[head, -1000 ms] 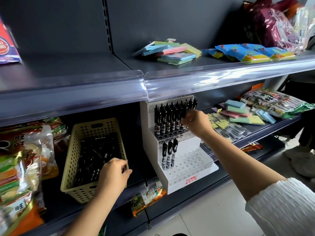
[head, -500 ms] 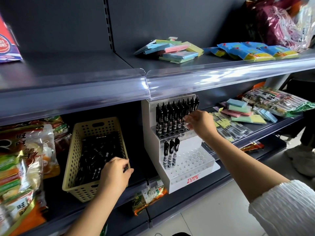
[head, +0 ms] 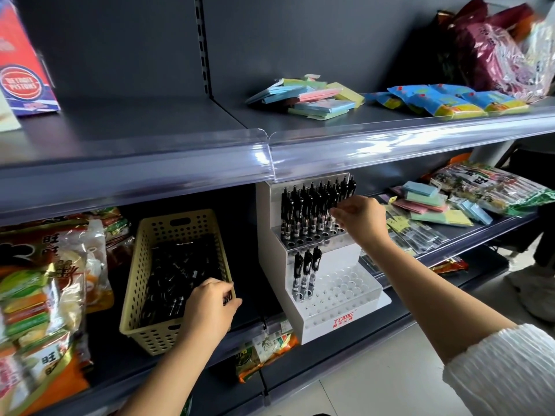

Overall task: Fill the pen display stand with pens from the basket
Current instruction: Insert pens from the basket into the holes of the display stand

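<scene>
A white tiered pen display stand (head: pixel 339 298) sits on the lower shelf. Its top tier holds several black pens (head: pixel 303 208), the middle tier holds three pens (head: pixel 306 268) at the left, and the front holes are bare. My right hand (head: pixel 359 216) is at the right end of the top row, fingers pinched on a black pen there. The cream perforated basket (head: pixel 180 226), left of the stand, holds many black pens (head: pixel 177 274). My left hand (head: pixel 210 307) rests at the basket's front right corner, fingers curled around what look like dark pens.
The shelf above (head: pixel 270 151) overhangs the stand closely. Snack bags (head: pixel 45 280) crowd the basket's left side. Sticky-note pads (head: pixel 426 202) and packets lie right of the stand. A person's shoe (head: pixel 531 283) stands on the floor at far right.
My right hand has stayed at the right end of the top row, shifting only slightly. My left hand has kept its place at the basket corner.
</scene>
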Tool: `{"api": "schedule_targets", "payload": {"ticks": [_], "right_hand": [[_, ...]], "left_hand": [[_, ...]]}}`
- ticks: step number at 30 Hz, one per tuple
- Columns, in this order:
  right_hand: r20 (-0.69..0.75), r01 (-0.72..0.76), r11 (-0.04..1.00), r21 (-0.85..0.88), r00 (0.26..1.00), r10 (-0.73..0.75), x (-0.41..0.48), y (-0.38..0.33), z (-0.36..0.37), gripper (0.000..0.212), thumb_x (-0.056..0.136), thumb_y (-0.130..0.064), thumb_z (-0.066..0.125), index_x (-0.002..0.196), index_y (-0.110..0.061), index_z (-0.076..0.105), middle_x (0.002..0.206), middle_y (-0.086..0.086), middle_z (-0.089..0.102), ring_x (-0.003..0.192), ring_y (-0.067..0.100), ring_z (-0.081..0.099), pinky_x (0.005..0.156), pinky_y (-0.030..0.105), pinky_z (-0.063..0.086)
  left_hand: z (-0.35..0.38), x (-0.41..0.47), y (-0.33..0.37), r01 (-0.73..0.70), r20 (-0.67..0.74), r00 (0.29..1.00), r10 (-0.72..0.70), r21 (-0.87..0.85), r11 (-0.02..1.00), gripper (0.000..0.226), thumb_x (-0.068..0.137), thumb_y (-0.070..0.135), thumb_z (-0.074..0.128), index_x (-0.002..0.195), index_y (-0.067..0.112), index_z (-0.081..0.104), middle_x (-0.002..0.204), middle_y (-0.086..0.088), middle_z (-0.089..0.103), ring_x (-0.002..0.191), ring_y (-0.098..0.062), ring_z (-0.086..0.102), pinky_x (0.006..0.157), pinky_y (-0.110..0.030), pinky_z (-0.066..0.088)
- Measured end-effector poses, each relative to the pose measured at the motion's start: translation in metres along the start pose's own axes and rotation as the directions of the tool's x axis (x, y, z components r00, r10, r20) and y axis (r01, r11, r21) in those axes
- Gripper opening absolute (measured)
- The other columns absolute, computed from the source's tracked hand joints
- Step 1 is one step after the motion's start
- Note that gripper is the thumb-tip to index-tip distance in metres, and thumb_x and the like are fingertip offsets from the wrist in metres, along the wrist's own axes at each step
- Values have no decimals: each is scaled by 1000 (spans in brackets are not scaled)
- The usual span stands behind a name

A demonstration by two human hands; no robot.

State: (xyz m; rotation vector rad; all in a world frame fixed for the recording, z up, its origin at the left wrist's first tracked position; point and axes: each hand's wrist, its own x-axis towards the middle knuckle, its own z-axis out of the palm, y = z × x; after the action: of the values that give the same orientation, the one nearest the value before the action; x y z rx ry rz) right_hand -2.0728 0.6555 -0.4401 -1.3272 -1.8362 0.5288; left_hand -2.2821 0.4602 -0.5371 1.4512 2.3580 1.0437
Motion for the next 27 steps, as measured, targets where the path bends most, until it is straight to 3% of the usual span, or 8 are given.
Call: {"api": "schedule_targets", "payload": {"ticks": [5,7,10,14,18,21,24,27], "right_hand": [[-142,39,999,-4,989,-40,-28,-18,-19,21,82,-15,70,101,-8,68,97,9,69,79,17,63,76,27,49],[-76,139,989,43,988,-135,-60,-36,-11,16,83,-9,67,99,-9,68,97,6,66,79,15,62,73,28,51],[148,222,962,158,958,-245,-103,-60,16,16,82,0,66,93,-11,68,87,0,64,71,3,61,60,9,47],[383,209,953,220,880,-281,-123,-79,55,20,83,-2,65,101,-10,68,90,-4,65,73,-5,60,64,3,45],[585,218,965,146,767,-262,-128,-91,95,29,84,-12,65,113,-12,64,102,-6,64,83,3,61,65,0,40],[673,166,979,120,711,-203,-131,-94,117,40,85,-17,66,124,-12,58,114,-2,62,95,8,60,68,3,39],[700,121,988,97,697,-154,-129,-97,134,45,85,-19,66,128,-12,54,121,1,61,100,8,60,77,10,40],[716,-25,994,103,696,-57,-124,-101,151,49,83,-19,68,130,-11,53,123,3,61,105,13,60,83,19,46]], "left_hand": [[-7,1,8,-60,23,998,62,-92,994,39,83,23,70,119,9,64,117,0,60,100,-13,60,86,-28,53],[-22,-1,3,-88,-72,994,79,-134,987,33,85,22,67,116,10,66,114,3,60,95,-13,62,83,-26,53],[-53,-4,-17,-75,-271,961,61,-39,996,31,90,22,60,119,12,64,118,4,58,104,-14,59,86,-22,47],[-83,3,-49,224,-343,922,-180,92,970,41,95,27,50,133,11,51,134,-10,51,124,-27,45,101,-35,38],[-90,13,-72,500,-67,864,-499,10,866,50,100,34,35,143,10,33,147,-14,38,133,-30,37,106,-37,33],[-84,15,-80,517,17,856,-517,-69,853,48,101,34,31,137,5,41,140,-19,46,126,-33,45,101,-36,37],[-78,15,-82,493,-31,869,-495,-44,869,37,101,25,31,124,5,52,125,-19,58,111,-34,56,83,-33,45],[-74,6,-80,460,-120,883,-454,29,887,29,100,19,32,111,8,56,107,-15,65,87,-28,59,66,-29,36]]}}
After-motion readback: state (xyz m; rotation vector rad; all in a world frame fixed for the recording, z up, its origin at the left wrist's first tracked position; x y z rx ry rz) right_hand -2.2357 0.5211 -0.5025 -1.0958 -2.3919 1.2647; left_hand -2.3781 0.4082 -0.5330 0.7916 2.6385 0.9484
